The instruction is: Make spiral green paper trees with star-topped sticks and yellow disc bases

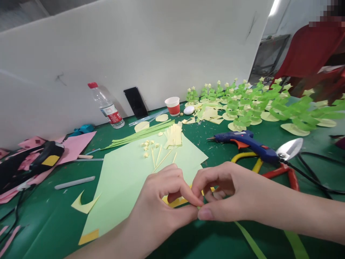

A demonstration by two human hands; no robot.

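Note:
My left hand [168,203] and my right hand [229,194] meet at the fingertips, low in the middle of the head view. Both are closed in a pinch on a green paper strip [198,207], of which only a tiny bit shows between the fingers. Under my right forearm, lengths of green paper [249,239] run toward the near edge. Behind the hands lies a pale green sheet [126,183]. On it are small folded paper stars [146,144], thin pale sticks [157,156] and a bundle of cream paper strips [173,136]. Something yellow [176,201] is partly hidden behind my fingers.
Right of my hands lie a blue glue gun [242,140] and scissors [290,149] with red and yellow handles. Several green paper plants [242,108] stand at the back right. A bottle [109,109], phone [135,101] and paper cup [173,107] are along the white panel; pink paper [77,147] lies left.

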